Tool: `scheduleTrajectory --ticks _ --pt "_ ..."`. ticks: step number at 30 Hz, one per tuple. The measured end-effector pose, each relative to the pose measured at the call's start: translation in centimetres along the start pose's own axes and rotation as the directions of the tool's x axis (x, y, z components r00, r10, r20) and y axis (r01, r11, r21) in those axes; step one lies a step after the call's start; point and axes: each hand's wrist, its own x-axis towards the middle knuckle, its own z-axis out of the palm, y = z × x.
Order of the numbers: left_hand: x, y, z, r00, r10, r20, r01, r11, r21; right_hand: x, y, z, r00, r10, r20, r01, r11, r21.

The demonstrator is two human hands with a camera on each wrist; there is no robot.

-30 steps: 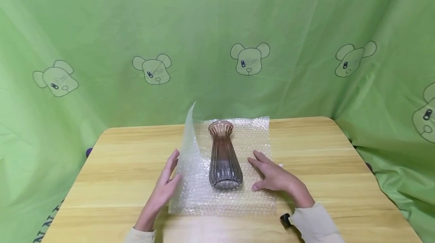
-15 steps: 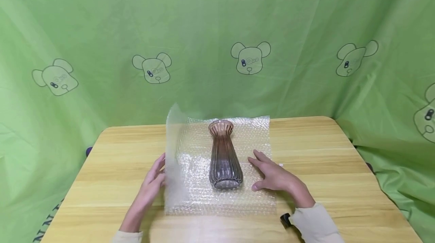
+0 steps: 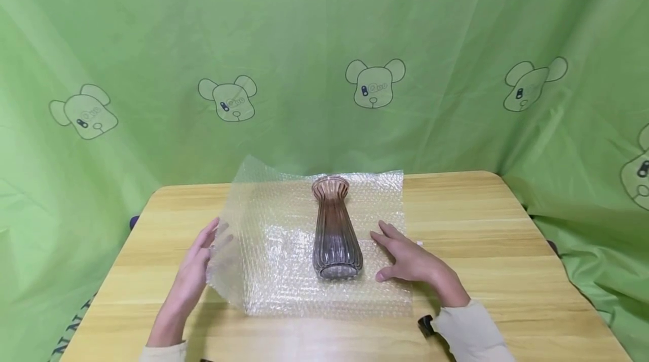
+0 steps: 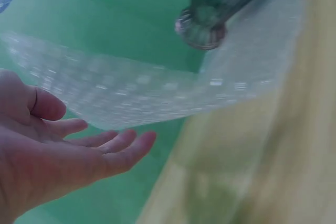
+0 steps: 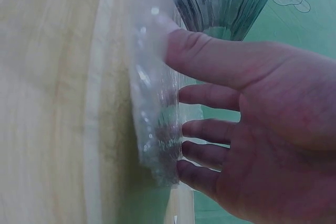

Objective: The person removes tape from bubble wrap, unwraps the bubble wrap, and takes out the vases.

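Observation:
A ribbed glass vase [image 3: 337, 232], pinkish at the mouth and grey toward its base, lies on a sheet of bubble wrap [image 3: 284, 249] with its base facing me. At the left, the sheet's edge curves up off the table against my left hand [image 3: 190, 272]. In the left wrist view the fingers [image 4: 126, 148] of that hand are extended under the raised wrap, not curled round it. To the right of the vase, my right hand [image 3: 410, 260] rests with spread fingertips on the wrap. The right wrist view shows its thumb [image 5: 210, 51] and fingers pressed to the sheet.
The wooden table [image 3: 507, 272] has rounded far corners. Behind it and at both sides hangs a green curtain [image 3: 304, 24] with printed bear heads. A small black object [image 3: 426, 326] sits by the right sleeve.
My left hand has moved left, and the raised left flap of bubble wrap has swung outward with it, away from the vase. The right hand and the vase stay in place.

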Motion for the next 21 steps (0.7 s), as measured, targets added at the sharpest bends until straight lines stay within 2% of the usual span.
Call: scheduleTrajectory --ticks 5,7,10,12,15,17,21 --pt "-0.3 1.5 -1.7 0.998 0.053 0.043 -0.049 0.996 -0.076 0.1 0.0 0.0 1.0 -0.005 -0.002 0.005 1.0 -0.011" --pt "-0.5 2.1 -2.2 0.997 0.06 0.048 -0.058 0.998 -0.039 0.2 0.0 0.0 1.0 -0.008 -0.003 0.008 1.0 -0.012" --pt "-0.9 2.9 -2.5 0.997 0.055 0.056 -0.061 0.992 0.107 0.2 0.1 0.0 1.0 -0.01 -0.003 0.01 1.0 -0.007" --pt "-1.1 3.5 -2.4 0.996 0.066 0.066 -0.079 0.969 0.235 0.2 0.1 0.1 1.0 -0.012 -0.003 0.012 1.0 -0.004" --pt "-1.4 4.4 -2.0 0.992 0.098 0.084 -0.124 0.91 0.395 0.2 0.1 0.1 1.0 -0.014 -0.002 0.014 1.0 -0.001" --pt "-1.4 5.0 -1.4 0.986 0.133 0.105 -0.166 0.872 0.461 0.2 0.1 0.1 1.0 -0.01 -0.002 0.01 1.0 0.001" --pt "-0.8 5.3 -0.2 0.972 0.175 0.156 -0.232 0.812 0.535 0.1 0.1 0.1 1.0 0.001 -0.006 -0.001 1.0 0.001"
